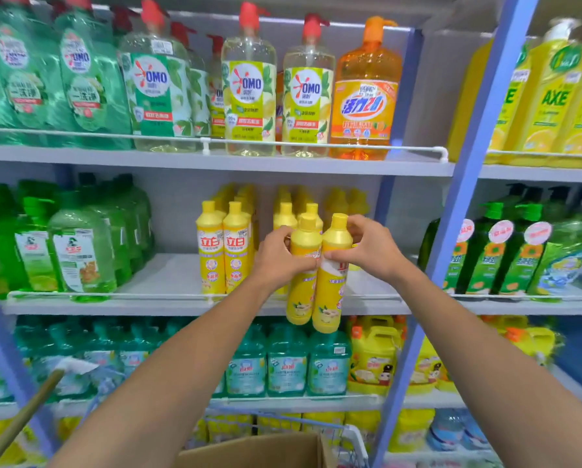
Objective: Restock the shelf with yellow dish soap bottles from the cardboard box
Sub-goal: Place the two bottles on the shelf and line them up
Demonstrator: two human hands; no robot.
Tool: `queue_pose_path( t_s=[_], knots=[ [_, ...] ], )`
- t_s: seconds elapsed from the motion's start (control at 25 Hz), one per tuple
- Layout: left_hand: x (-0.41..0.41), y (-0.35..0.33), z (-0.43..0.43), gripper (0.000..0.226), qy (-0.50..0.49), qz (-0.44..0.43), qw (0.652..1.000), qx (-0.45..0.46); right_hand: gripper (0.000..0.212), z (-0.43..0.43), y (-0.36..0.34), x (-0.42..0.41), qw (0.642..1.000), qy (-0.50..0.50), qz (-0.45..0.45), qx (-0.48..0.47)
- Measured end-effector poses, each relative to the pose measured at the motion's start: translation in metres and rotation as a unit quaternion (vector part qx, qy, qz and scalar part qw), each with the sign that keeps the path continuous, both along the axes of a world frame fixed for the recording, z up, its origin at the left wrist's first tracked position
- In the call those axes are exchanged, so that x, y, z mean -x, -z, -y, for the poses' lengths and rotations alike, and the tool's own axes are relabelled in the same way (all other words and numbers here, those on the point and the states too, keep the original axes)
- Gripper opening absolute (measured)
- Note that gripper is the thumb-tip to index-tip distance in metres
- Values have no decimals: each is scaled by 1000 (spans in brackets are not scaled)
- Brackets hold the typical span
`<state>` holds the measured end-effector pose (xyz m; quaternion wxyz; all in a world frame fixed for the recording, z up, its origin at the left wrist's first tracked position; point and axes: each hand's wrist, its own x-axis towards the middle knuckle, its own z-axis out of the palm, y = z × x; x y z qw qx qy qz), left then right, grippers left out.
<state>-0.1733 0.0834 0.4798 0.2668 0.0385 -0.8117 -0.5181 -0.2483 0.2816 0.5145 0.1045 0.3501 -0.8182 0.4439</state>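
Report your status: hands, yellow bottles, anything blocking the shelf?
Left hand grips left yellow bottle, right hand grips right yellow bottle. Both held before middle shelf edge, not yet set down. Nothing blocking seen; bare spot beside shelved yellow bottles.

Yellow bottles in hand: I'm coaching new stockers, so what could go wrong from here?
1. Both bottles hang with their bases below the rail; pushed forward, they could catch on it.
2. The left hand and right hand each hold one mid-body; one might slip and drop.
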Motion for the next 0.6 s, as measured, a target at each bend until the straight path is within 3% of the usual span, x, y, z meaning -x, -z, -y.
queue_pose_path(
  t_s=[0.36,0.6],
  knots=[
    [111,-29,-81,49,-59,-16,997,-35,73,-58,-19,122,999,0,18,50],
    [154,-6,-98,52,-101,11,994,-33,62,-63,13,173,999,-4,34,35]
  ],
)
